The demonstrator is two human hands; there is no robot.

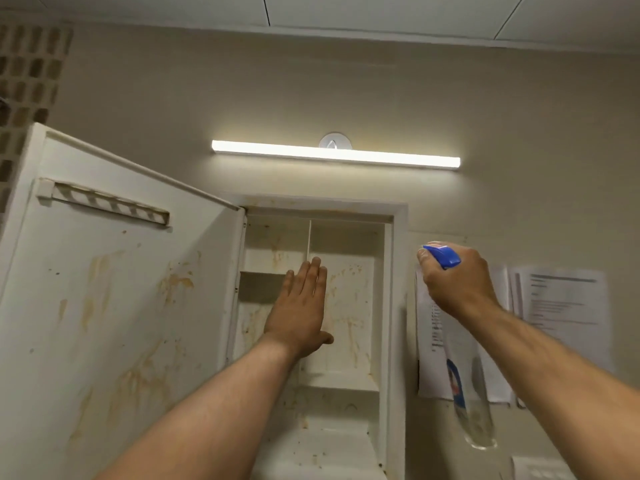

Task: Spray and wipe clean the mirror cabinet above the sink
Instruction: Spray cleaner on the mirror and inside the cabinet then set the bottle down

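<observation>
Fingers (313, 277) of my left hand (298, 317) lie straight and close together, thumb out to the side, palm raised toward the stained back panel of the mirror cabinet (398, 306) (whether it touches, I cannot tell). My right hand (457, 282) is curled tight round the neck of the spray bottle (465, 368), just right of the cabinet frame. Its blue nozzle head (445, 256) points left toward the opening. The clear body, blurred, hangs below my fist, long axis near upright, base tipped slightly right. The cabinet door (104, 306) stands swung open to the left, its inner face streaked brown. Above, a light bar (336, 154) glows, and papers (568, 299) hang on the wall to the right.
</observation>
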